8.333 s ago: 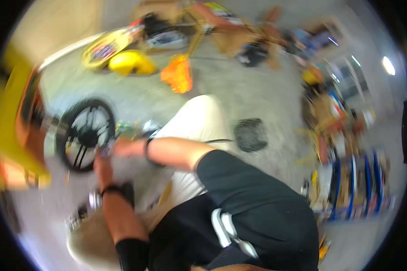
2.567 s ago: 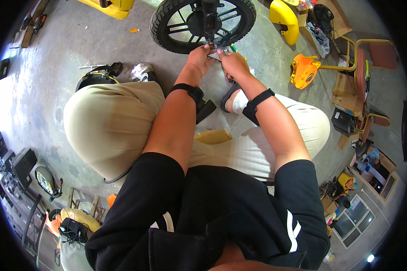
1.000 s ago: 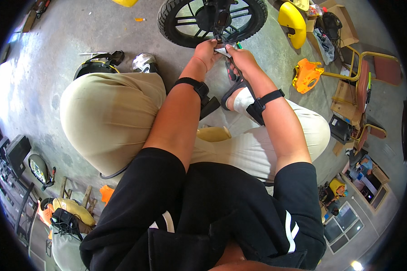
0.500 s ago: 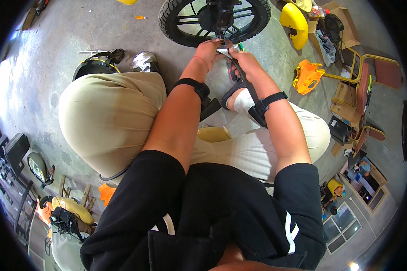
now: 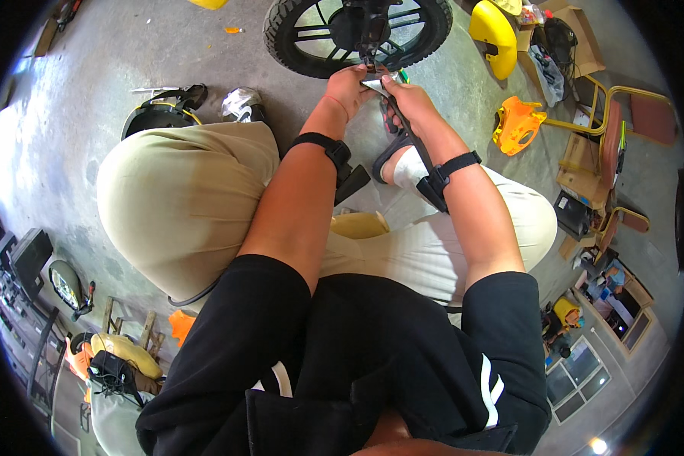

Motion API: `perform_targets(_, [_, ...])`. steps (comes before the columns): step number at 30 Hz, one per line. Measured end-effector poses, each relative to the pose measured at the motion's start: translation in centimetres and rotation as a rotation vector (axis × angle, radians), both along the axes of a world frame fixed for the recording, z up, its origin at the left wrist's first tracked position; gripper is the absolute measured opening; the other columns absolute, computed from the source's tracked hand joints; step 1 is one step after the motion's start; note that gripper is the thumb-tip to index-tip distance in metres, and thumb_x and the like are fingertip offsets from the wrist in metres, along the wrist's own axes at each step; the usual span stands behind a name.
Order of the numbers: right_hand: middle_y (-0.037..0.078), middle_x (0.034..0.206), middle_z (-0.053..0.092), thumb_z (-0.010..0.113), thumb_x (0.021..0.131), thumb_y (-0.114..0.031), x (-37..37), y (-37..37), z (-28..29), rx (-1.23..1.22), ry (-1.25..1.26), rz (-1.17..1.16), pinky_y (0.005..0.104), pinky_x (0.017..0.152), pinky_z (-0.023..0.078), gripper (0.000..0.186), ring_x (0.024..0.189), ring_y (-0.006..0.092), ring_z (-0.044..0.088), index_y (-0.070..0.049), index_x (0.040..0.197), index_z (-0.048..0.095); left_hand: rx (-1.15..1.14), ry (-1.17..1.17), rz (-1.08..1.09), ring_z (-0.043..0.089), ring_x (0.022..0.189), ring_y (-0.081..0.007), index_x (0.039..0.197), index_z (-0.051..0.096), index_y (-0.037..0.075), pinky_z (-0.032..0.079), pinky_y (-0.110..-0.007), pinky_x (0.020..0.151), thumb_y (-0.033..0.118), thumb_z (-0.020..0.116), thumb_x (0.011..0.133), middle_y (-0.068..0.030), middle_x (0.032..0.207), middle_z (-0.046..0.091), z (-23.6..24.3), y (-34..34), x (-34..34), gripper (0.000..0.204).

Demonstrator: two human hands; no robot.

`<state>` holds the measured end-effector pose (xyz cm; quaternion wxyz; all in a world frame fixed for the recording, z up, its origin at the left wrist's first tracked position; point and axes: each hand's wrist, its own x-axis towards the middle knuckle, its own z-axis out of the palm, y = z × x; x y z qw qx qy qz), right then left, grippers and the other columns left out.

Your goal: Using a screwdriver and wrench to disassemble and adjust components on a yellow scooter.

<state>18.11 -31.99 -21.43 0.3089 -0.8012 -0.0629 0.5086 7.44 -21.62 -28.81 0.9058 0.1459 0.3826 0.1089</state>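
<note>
Both my hands are together at the lower edge of a black spoked wheel (image 5: 280, 38) with a knobby tyre. Closed fingers of my left hand (image 5: 346, 87) pinch one end of a flat silvery piece (image 5: 374, 85), beside the dark part below the wheel hub. My right hand (image 5: 412, 102) is closed on the other end, thumb on top. From under that thumb a long dark strip (image 5: 414, 135) runs down toward my right wrist. Something red and black (image 5: 391, 118) shows beneath the right palm; its kind is unclear. The fingertips partly hide each other.
A black and yellow piece with a strap (image 5: 159, 114) lies left of my shoes. Yellow (image 5: 495, 38) and orange (image 5: 518, 125) curved panels lie to the right, near an open cardboard box (image 5: 581, 45) and tipped chairs (image 5: 609, 144). A round-headed part (image 5: 66, 285) lies far left.
The view has shifted slightly. Both hands stay at the wheel's lower edge with the silvery piece, and their grip looks the same.
</note>
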Motion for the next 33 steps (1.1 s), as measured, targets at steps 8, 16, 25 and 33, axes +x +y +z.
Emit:
perform_targets(8, [0.006,0.060,0.060,0.060,0.104,-0.048,-0.2,-0.6,-1.1,0.046,-0.028,0.005,0.0307,0.043,0.040,0.051,0.044,0.0164,0.053,-0.004,0.078,0.064,-0.018,0.018,0.010,0.067,0.110,-0.0270,0.121,0.060,0.000,0.053,-0.045,0.102,0.018,0.039,0.113,-0.0141,0.119,0.065,1.1,0.0,-0.1,0.028])
perform_targets(16, [0.005,0.058,0.055,0.053,0.108,-0.045,-0.3,-0.8,-1.4,0.086,0.055,0.000,0.0318,0.041,0.037,0.049,0.042,0.0164,0.047,-0.006,0.079,0.060,0.035,0.061,-0.018,0.068,0.107,-0.0239,0.123,0.064,0.000,0.053,-0.041,0.100,0.017,0.040,0.112,-0.0118,0.119,0.069,-0.3,0.0,0.3,0.032])
perform_targets(25, [0.002,0.055,0.049,0.049,0.108,-0.050,0.1,-0.4,-0.9,0.033,0.191,-0.017,0.0327,0.041,0.033,0.052,0.039,0.0160,0.042,-0.008,0.079,0.056,0.042,0.062,-0.032,0.068,0.106,-0.0265,0.125,0.062,0.001,0.058,-0.042,0.091,0.013,0.054,0.106,-0.0122,0.119,0.068,-1.2,0.4,0.1,0.024])
perform_targets(33, [0.000,0.056,0.049,0.047,0.107,-0.056,0.7,-0.7,-1.2,0.013,0.435,-0.080,0.0322,0.045,0.034,0.052,0.042,0.0144,0.043,-0.012,0.080,0.055,0.270,0.223,-0.187,0.067,0.104,-0.0226,0.126,0.061,-0.004,0.057,-0.040,0.096,0.015,0.056,0.108,-0.0092,0.115,0.066,1.3,1.1,0.4,0.027])
